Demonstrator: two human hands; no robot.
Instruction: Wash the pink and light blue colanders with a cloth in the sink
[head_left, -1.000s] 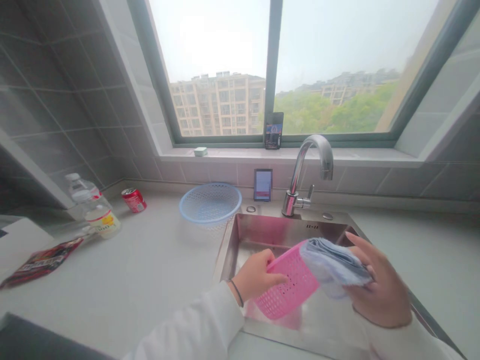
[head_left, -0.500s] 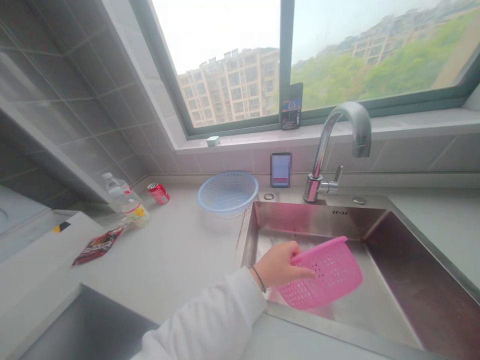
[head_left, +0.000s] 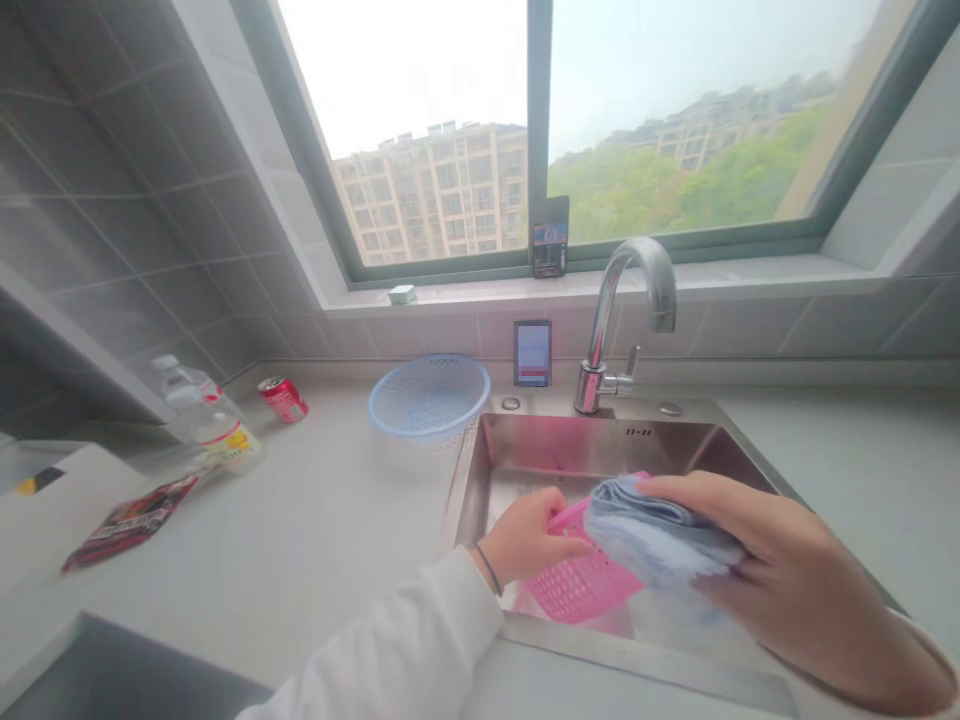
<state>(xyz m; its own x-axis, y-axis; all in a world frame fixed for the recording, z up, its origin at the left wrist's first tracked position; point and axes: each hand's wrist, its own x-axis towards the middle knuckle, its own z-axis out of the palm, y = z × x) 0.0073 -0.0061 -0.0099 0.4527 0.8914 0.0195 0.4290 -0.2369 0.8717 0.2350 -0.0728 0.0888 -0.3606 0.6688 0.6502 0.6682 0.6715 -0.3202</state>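
My left hand (head_left: 531, 540) grips the rim of a pink plastic basket (head_left: 577, 588), which is tilted over the sink (head_left: 517, 445). In my right hand (head_left: 780, 560) is a folded grey-blue cloth (head_left: 660, 525), its lower part blurred by motion. The cloth is in front of the basket's right side and hides much of it; whether the two touch I cannot tell. Left of the sink, a light blue basket (head_left: 427, 405) stands on the counter.
A chrome faucet (head_left: 600, 330) rises behind the sink. On the counter's left are a red can (head_left: 283, 400), plastic bottles (head_left: 232, 440) and a dark red packet (head_left: 131, 525). A small screen (head_left: 532, 352) leans at the back wall, and a phone (head_left: 551, 240) stands on the sill.
My right hand has come into view from the right with the cloth, in front of the pink basket. My left hand still holds the basket. The camera view has shifted slightly.
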